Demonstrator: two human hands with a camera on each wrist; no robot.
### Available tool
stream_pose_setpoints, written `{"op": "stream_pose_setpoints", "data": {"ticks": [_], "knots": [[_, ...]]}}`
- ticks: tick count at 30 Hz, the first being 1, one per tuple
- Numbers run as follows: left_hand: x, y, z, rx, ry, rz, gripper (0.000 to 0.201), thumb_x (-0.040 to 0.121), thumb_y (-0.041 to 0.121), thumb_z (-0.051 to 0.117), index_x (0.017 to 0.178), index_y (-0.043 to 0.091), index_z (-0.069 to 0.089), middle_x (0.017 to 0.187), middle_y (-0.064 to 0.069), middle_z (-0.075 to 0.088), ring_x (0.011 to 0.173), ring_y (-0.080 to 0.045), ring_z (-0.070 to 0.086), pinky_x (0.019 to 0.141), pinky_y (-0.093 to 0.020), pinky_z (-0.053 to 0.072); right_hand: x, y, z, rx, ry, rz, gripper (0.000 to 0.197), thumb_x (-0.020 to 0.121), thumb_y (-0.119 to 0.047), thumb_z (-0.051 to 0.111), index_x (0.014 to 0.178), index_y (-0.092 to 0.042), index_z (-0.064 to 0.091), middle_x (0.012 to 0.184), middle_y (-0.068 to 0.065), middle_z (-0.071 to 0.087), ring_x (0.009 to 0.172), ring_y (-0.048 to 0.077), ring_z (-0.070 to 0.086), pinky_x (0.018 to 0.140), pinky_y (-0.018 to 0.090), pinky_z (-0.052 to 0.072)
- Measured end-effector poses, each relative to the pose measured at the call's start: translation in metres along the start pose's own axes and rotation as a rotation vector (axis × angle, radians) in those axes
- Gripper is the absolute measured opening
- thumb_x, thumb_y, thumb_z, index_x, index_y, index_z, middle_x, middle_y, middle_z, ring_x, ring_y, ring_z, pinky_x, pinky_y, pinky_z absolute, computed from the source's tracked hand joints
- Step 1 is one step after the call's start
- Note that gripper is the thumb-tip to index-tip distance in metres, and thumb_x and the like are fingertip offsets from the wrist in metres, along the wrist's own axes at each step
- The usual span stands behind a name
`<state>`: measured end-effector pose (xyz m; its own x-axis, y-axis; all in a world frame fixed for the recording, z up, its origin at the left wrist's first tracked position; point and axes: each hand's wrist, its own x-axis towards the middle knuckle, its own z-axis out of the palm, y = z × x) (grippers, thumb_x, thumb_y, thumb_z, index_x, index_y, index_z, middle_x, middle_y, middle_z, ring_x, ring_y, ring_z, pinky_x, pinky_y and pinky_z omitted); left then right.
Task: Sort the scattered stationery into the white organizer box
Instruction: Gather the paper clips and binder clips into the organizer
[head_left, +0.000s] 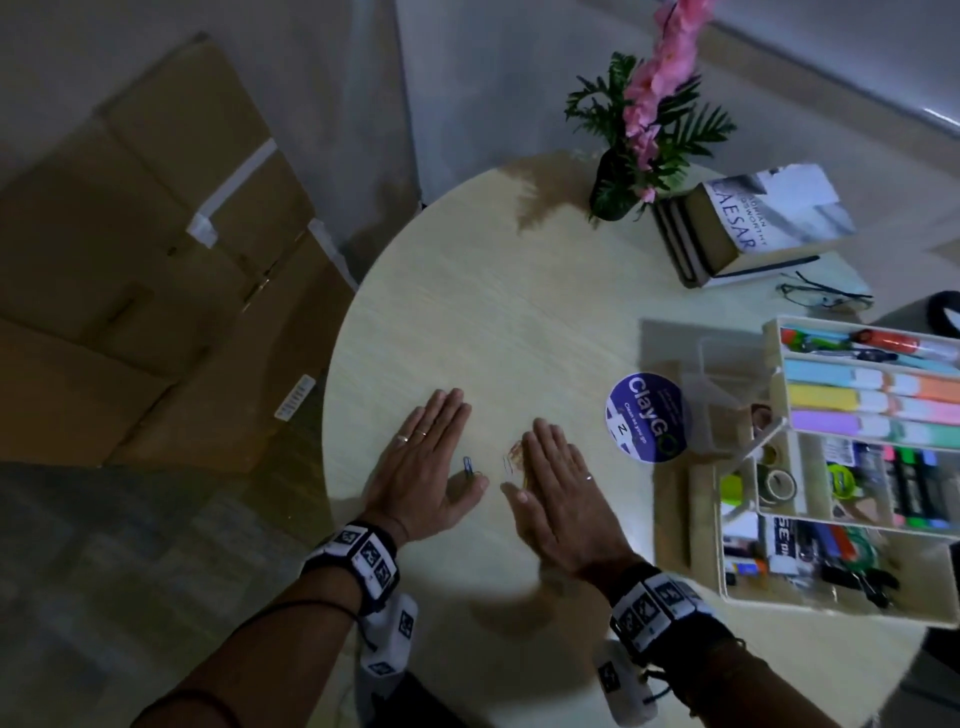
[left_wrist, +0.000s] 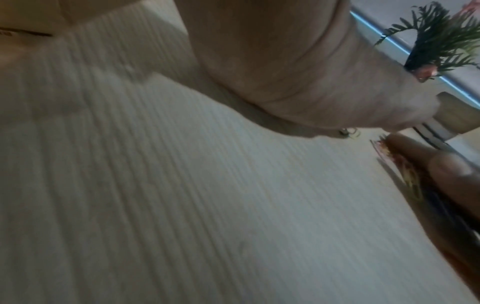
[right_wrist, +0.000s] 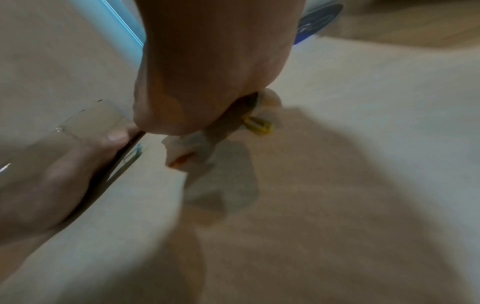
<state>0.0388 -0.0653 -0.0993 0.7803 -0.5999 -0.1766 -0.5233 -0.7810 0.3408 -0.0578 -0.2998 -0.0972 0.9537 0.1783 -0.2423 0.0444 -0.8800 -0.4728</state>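
Note:
Both my hands stand on edge on the round table (head_left: 493, 322), fingers straight, palms facing each other. Between them lie a few small paper clips: a blue clip (head_left: 469, 465) beside my left hand (head_left: 434, 452), and reddish and yellow clips (head_left: 511, 460) against my right hand (head_left: 558, 473). The right wrist view shows a yellow clip (right_wrist: 259, 124) under my palm and the blue clip (right_wrist: 135, 153) by the other hand's thumb. The white organizer box (head_left: 769, 332) sits at the right, filled with markers, highlighters, tape rolls and clips.
A round purple ClayGo sticker (head_left: 647, 418) lies between my right hand and the box. At the far side stand a potted plant with pink flowers (head_left: 634, 156), stacked books (head_left: 748, 228) and eyeglasses (head_left: 821, 299). Cardboard boxes (head_left: 145, 249) sit on the floor to the left.

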Motion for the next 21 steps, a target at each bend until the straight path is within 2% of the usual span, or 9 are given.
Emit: {"op": "stream_pose_setpoints", "data": {"ticks": [3,7,10,11,13,15,16,18,21], "knots": [[-0.006,0.012,0.004,0.009,-0.009,-0.009,0.099,0.095,0.072,0.041,0.167,0.01,0.009,0.175,-0.008,-0.004,0.162,-0.024,-0.008,0.131,-0.048,0.012,-0.025,-0.007,0.005,0.05,-0.014,-0.061,0.069,0.112,-0.045,0.03,0.167,-0.011,0.007,0.176,0.006,-0.006,0.163,0.02,-0.008,0.133,0.044,0.008],[-0.019,0.033,0.012,-0.015,-0.043,0.076,0.096,0.098,0.07,0.039,0.167,0.013,0.006,0.175,-0.004,-0.007,0.162,-0.026,-0.009,0.129,-0.052,0.014,-0.051,-0.006,-0.011,0.208,0.04,-0.079,0.066,0.111,-0.037,0.041,0.167,-0.013,0.015,0.177,0.003,0.004,0.163,0.019,-0.002,0.132,0.033,0.005],[-0.031,0.048,0.015,0.028,-0.109,0.191,0.097,0.099,0.073,0.034,0.167,0.014,-0.002,0.175,-0.003,-0.012,0.161,-0.024,-0.013,0.13,-0.05,0.013,-0.079,0.01,-0.021,0.207,0.147,0.022,0.067,0.103,-0.024,0.053,0.164,-0.012,0.029,0.174,0.004,0.02,0.161,0.023,0.018,0.129,0.03,0.021],[-0.035,0.054,0.015,0.044,-0.129,0.225,0.098,0.099,0.075,0.032,0.167,0.014,-0.004,0.175,-0.002,-0.013,0.161,-0.024,-0.015,0.13,-0.049,0.012,-0.089,0.017,-0.023,0.197,0.19,0.064,0.062,0.099,-0.02,0.059,0.158,-0.012,0.04,0.166,0.007,0.034,0.152,0.025,0.034,0.124,0.033,0.033],[-0.041,0.061,0.016,0.053,-0.159,0.27,0.099,0.099,0.077,0.03,0.166,0.015,-0.007,0.174,-0.002,-0.016,0.161,-0.022,-0.017,0.13,-0.048,0.01,-0.111,0.028,-0.023,0.2,0.243,0.146,0.039,0.092,-0.016,0.07,0.129,-0.018,0.058,0.13,0.004,0.056,0.116,0.019,0.057,0.098,0.032,0.051],[-0.048,0.066,0.017,0.067,-0.182,0.297,0.1,0.098,0.079,0.028,0.166,0.014,-0.008,0.174,-0.003,-0.017,0.16,-0.022,-0.017,0.13,-0.048,0.01,-0.129,0.033,-0.02,0.222,0.163,0.237,0.019,0.089,-0.02,0.072,0.099,-0.024,0.055,0.093,-0.004,0.058,0.078,0.011,0.055,0.069,0.03,0.046],[-0.05,0.067,0.019,0.078,-0.191,0.311,0.101,0.098,0.079,0.028,0.166,0.014,-0.008,0.174,-0.003,-0.017,0.16,-0.022,-0.017,0.13,-0.048,0.011,-0.133,0.034,-0.017,0.228,0.103,0.279,0.019,0.09,-0.022,0.071,0.088,-0.024,0.052,0.081,-0.007,0.056,0.068,0.01,0.051,0.062,0.03,0.04],[-0.055,0.067,0.022,0.085,-0.212,0.333,0.101,0.097,0.078,0.032,0.166,0.016,-0.009,0.174,-0.002,-0.018,0.16,-0.022,-0.019,0.13,-0.048,0.01,-0.137,0.031,-0.01,0.216,0.03,0.328,0.019,0.09,-0.022,0.068,0.08,-0.021,0.052,0.074,-0.006,0.056,0.064,0.014,0.049,0.061,0.03,0.036],[-0.056,0.067,0.021,0.08,-0.234,0.366,0.098,0.095,0.071,0.042,0.167,0.023,-0.003,0.174,0.002,-0.016,0.16,-0.021,-0.019,0.131,-0.045,0.003,-0.123,0.017,-0.011,0.218,0.03,0.332,0.012,0.089,-0.012,0.065,0.08,-0.015,0.058,0.078,0.003,0.064,0.07,0.025,0.059,0.064,0.029,0.037]]}}
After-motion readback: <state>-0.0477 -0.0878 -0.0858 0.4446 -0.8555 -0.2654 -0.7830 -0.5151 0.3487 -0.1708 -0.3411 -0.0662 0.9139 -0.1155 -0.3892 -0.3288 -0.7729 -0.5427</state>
